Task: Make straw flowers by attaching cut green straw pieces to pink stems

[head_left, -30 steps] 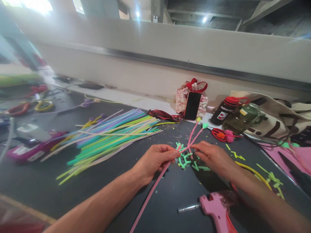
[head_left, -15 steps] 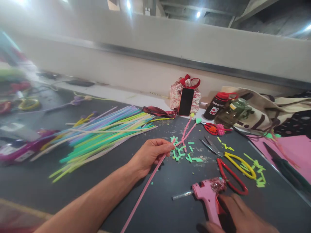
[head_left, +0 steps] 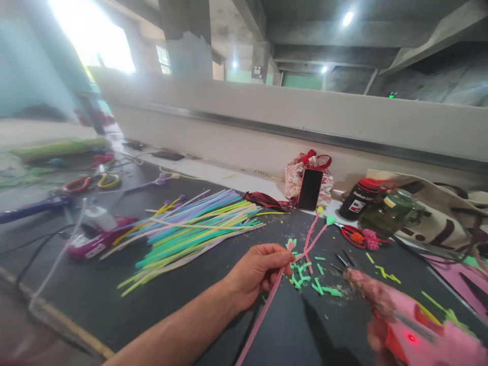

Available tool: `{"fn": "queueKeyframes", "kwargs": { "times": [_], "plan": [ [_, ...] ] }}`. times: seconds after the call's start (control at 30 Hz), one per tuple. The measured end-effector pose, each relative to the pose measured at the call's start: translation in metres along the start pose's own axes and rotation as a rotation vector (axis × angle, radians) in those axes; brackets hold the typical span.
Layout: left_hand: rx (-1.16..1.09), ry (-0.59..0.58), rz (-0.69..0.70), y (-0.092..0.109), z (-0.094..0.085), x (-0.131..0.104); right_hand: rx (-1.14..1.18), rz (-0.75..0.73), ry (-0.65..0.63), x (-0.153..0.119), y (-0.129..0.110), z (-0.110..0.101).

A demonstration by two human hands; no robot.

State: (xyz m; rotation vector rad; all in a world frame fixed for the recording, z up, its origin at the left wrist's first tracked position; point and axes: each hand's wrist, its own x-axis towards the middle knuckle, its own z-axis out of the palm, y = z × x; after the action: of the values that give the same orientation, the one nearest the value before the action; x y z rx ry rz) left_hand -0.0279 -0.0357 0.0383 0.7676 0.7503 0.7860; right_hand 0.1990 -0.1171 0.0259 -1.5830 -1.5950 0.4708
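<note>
My left hand [head_left: 259,272] pinches a long pink pipe cleaner [head_left: 260,317] near its upper end, which sticks up past the thumb. Light green bits show around that tip; whether any are attached I cannot tell. On the right, my right hand [head_left: 376,333] grips a pink hot glue gun [head_left: 406,310], raised above the table with its nozzle towards the left hand. A red light glows on its side. Green clippings [head_left: 301,278] lie just beyond the left hand. Two pink stems with yellow and green tips [head_left: 316,234] rest behind them.
Many coloured pipe cleaners [head_left: 198,229] are piled to the left. A phone [head_left: 309,189] leans on a patterned bag [head_left: 293,178] at the back, beside a black bottle [head_left: 357,201] and green bottle [head_left: 392,211]. Red-handled pliers [head_left: 351,236] lie before them. A magenta glue gun [head_left: 95,244] lies left.
My right hand has lifted the pink glue gun off the table and turned it towards the left hand. The camera view has tilted up and shifted left; the left hand keeps its pinch.
</note>
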Motion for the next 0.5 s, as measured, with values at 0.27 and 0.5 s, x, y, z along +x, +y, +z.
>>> {"fn": "queueKeyframes", "kwargs": {
  "times": [0.27, 0.5],
  "plan": [
    [0.044, 0.053, -0.017, 0.0, 0.002, 0.0, 0.315, -0.093, -0.024, 0.029, -0.014, 0.008],
    [0.07, 0.081, -0.032, -0.001, 0.003, 0.0, 0.316, -0.089, -0.069, 0.017, -0.036, 0.01]
  ]
}}
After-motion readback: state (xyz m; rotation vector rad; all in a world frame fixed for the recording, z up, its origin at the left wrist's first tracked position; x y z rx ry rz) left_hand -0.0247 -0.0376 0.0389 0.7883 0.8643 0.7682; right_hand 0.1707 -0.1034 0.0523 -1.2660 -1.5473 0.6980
